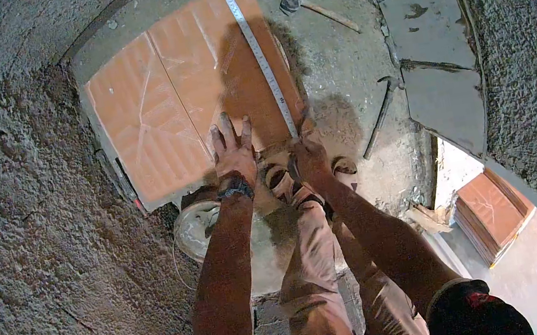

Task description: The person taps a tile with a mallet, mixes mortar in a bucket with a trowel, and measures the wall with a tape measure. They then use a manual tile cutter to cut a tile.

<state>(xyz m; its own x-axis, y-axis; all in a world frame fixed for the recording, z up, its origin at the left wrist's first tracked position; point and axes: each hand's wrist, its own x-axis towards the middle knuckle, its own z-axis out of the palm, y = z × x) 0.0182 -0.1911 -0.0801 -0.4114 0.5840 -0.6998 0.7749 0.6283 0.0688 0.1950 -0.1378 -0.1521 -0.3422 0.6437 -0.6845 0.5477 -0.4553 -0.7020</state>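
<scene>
Two orange ridged tiles lie side by side on the floor, the left tile (143, 121) and the right tile (195, 66). My left hand (235, 157) rests with fingers spread on the near part of the right tile. A tape measure (258, 55) stretches across the right tile from its far edge to its near edge. At that near edge, my right hand (310, 157) is closed on the tape's near end. The tape's case is not visible in the hand. My shadow darkens part of the right tile.
A mallet (327, 14) with a wooden handle and a dark hammer-like tool (379, 117) lie on the right. Grey tiles (445, 99) run along the right wall. A round bucket (196, 233) stands near my left forearm. Stacked orange tiles (488, 205) are at lower right.
</scene>
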